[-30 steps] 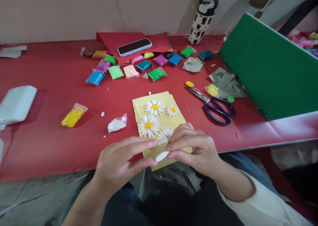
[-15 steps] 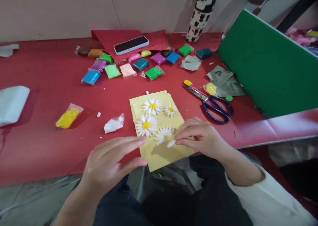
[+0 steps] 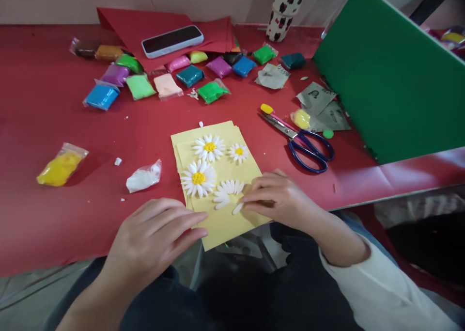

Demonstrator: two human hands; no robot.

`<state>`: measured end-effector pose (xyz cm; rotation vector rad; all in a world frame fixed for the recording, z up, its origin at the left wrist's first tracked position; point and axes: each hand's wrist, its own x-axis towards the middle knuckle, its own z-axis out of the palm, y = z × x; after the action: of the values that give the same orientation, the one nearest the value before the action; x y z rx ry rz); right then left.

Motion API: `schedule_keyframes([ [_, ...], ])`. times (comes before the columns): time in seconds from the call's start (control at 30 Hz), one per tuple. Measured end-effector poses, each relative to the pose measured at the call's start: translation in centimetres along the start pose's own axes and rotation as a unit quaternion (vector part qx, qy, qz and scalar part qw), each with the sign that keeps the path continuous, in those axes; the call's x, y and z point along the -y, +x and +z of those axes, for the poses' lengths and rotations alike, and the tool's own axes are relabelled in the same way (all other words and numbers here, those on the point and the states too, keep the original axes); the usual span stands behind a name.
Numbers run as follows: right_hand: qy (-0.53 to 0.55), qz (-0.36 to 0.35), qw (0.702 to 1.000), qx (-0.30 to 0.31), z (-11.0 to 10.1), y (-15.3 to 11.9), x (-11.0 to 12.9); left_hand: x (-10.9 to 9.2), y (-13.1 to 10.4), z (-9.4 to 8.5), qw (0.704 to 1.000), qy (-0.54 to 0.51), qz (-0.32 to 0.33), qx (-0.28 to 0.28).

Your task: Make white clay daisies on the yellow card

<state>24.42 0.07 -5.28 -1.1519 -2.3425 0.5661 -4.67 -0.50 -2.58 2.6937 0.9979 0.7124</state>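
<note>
A pale yellow sheet of card [image 3: 232, 231] lies at the table's front edge and overhangs it. On it are three white clay daisies with yellow centres, among them a large daisy [image 3: 198, 178], plus a partial fan of white petals [image 3: 227, 191]. My right hand [image 3: 278, 195] is closed in a pinch at the end of a single white clay petal [image 3: 237, 208], just below the fan. My left hand [image 3: 160, 234] is open, its fingers stretched out over the card's lower left edge, with nothing held.
Scissors [image 3: 308, 147] lie to the right, before a standing green board [image 3: 392, 79]. A white clay packet [image 3: 144, 177] and a yellow one [image 3: 61, 166] lie left. Several coloured clay packets [image 3: 140, 86], a phone [image 3: 172, 40] and a patterned tumbler [image 3: 285, 11] stand or lie behind.
The view has tilted down and shifted, so the table's things appear displaced. My left thumb has come nearer to its fingers. My right hand keeps its pinch on the petal beside the fan.
</note>
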Motion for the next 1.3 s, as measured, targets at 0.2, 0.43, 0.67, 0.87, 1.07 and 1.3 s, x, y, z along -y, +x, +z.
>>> schedule_keyframes([
  [0.2, -0.010, -0.003, 0.999, -0.036, 0.5, 0.5, 1.1, -0.8, 0.5, 1.1, 0.999, 0.051, 0.001, 0.016],
  [0.43, -0.003, 0.026, 0.999, -0.043, 1.6, 1.1, 2.0, -1.3, 1.0, 1.7, 0.990, 0.138, 0.030, 0.015],
  [0.67, -0.019, 0.035, 0.998, -0.047, 1.8, 1.4, 2.2, -1.9, 1.3, 2.2, 0.993, 0.119, 0.011, -0.008],
  [0.87, -0.039, 0.025, 0.997, -0.060, 2.0, 1.3, 2.1, -2.2, 1.4, 2.7, 0.991, 0.132, 0.024, 0.012],
  [1.07, -0.036, 0.025, 0.997, -0.067, 1.9, 1.3, 2.2, -2.2, 1.5, 2.9, 0.989, 0.148, 0.023, 0.015],
  [1.3, -0.076, 0.019, 0.994, -0.076, 1.9, 1.6, 2.5, -2.1, 1.5, 3.2, 0.988, 0.152, 0.023, 0.000],
])
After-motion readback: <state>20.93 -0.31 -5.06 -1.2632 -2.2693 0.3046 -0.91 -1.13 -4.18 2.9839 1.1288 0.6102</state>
